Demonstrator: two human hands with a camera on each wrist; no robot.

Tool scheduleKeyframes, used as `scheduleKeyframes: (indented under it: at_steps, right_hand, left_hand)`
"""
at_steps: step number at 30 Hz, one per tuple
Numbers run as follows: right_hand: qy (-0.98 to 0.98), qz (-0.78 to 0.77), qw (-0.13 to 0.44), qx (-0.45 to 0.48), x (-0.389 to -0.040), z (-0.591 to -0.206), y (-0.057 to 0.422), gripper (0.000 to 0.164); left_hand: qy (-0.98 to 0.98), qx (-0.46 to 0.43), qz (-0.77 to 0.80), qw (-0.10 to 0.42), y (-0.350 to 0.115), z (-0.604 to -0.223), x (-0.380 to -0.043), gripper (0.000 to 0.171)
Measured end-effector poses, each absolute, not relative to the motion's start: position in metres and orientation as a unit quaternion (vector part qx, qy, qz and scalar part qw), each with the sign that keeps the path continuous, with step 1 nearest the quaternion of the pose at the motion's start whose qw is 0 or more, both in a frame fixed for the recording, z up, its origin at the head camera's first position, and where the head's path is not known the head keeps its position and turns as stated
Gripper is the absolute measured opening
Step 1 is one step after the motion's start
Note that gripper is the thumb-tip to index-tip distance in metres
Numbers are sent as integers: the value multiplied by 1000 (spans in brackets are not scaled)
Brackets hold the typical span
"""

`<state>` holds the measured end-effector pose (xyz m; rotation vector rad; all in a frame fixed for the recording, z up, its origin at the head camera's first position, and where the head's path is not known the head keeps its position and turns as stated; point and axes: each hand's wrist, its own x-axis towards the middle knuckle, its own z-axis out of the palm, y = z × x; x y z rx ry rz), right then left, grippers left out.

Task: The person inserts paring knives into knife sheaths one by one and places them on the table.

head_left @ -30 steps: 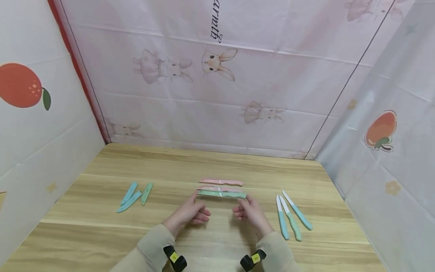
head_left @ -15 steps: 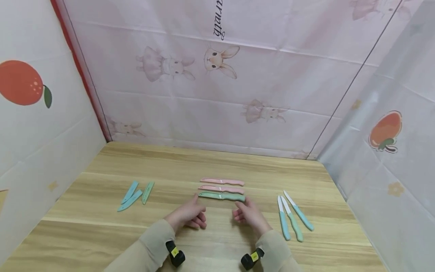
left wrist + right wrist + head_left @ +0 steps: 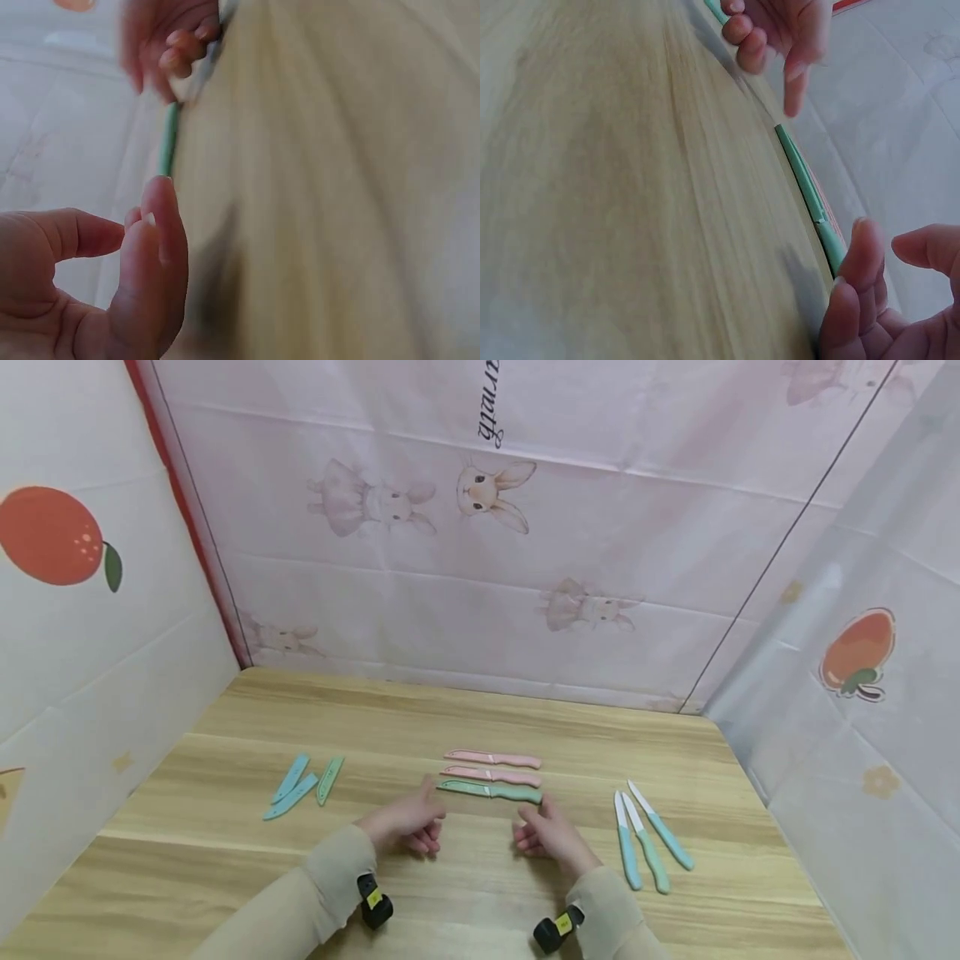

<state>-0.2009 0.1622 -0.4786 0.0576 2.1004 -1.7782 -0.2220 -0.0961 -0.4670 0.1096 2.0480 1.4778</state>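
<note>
Since the earlier frames, the left hand (image 3: 407,818) had drawn off a little to the left, and the green sheathed knife (image 3: 491,792), which first overlapped the pink one behind it, lay just apart from it; the right hand (image 3: 553,833) stayed near the handle end.

On the left part of the wooden table (image 3: 465,885) lay two light blue sheaths (image 3: 291,778) (image 3: 291,797), angled so that they converged, with a green sheath (image 3: 330,782) just beside them.

Next came the left hand, its index finger extended toward the green knife's sheathed tip, the thumb spread from the fingers and the others loosely bent.

In the middle, the green sheathed knife lay flat, handle to the right, nearest the person. Beyond it, roughly parallel, lay two pink sheathed knives (image 3: 491,776) (image 3: 492,759).

Right of these, the right hand had thumb and index finger spread, the other fingers curling loosely. Its index fingertip was at the handle's end; whether it touched, I cannot tell.

Farther right lay three unsheathed knives, blades pointing away: a light blue-handled one (image 3: 628,852), a green-handled one (image 3: 651,858) and another light blue-handled one (image 3: 671,841).
</note>
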Motion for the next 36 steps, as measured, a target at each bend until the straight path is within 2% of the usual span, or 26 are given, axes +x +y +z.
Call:
scheduleKeyframes:
  at_steps: [3, 7, 10, 12, 14, 17, 26, 31, 36]
  right_hand:
    - [747, -635, 196, 21, -201, -480, 164, 65]
    - [752, -633, 179, 32, -199, -478, 167, 73]
    - [760, -630, 157, 36, -195, -472, 172, 63]
    - [764, -628, 144, 37, -192, -468, 174, 55]
    - [764, -630, 133, 45, -190, -464, 177, 50]
    - [762, -634, 112, 64, -185, -460, 184, 46]
    - [791, -601, 28, 113, -179, -447, 230, 35]
    - [860, -495, 1, 127, -176, -441, 265, 34]
    - [928, -344, 26, 142, -171, -439, 291, 35]
  left_hand:
    - [801, 50, 538, 256, -111, -459, -229, 66]
    - [882, 45, 448, 139, -142, -440, -241, 48]
    - [942, 20, 330, 54, -172, -427, -249, 40]
    - [967, 2, 253, 31, -192, -424, -254, 34]
    - [981, -7, 194, 20, -208, -426, -258, 28]
    - [989, -10, 139, 37, -221, -434, -260, 32]
    - [991, -28, 115, 55, -220, -454, -263, 32]
    - [989, -36, 131, 54, -211, -456, -265, 28]
    - [988, -30, 143, 49, -203, -457, -261, 26]
